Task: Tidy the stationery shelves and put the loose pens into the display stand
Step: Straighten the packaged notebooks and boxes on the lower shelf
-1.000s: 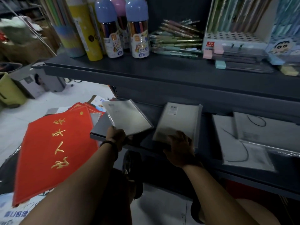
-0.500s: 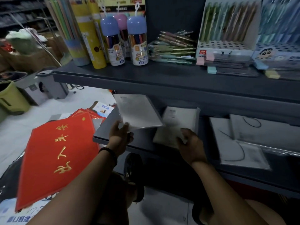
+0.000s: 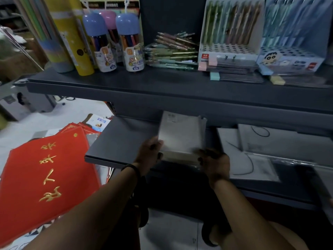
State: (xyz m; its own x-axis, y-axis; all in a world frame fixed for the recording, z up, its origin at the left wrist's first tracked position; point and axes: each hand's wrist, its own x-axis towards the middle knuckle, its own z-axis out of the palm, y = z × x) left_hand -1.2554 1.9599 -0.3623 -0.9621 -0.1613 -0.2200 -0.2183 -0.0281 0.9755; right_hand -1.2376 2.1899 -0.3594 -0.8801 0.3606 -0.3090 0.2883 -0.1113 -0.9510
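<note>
Far left of the grey packet stack (image 3: 182, 134), red folders (image 3: 45, 177) with gold lettering lie fanned on the floor. Up and left of the stack, marker tubs (image 3: 131, 44) stand on the upper shelf (image 3: 162, 82). The left hand (image 3: 150, 153) grips the stack's near left corner, fingers curled at its edge. The stack itself rests on the lower shelf (image 3: 122, 141). The right hand (image 3: 214, 161), somewhat blurred, looks clasped around the near right corner, so both hands seem to be squaring the stack. Directly above the stack, the loose pens (image 3: 173, 49) lie heaped on the upper shelf, and just up and right of it the white display stand (image 3: 228, 49) shows many empty holes. Right of the stack lie flat wrapped sheets (image 3: 252, 159). By this look the shelf tidying is under way, while the pens are not yet slotted, so most of the task is left.
</note>
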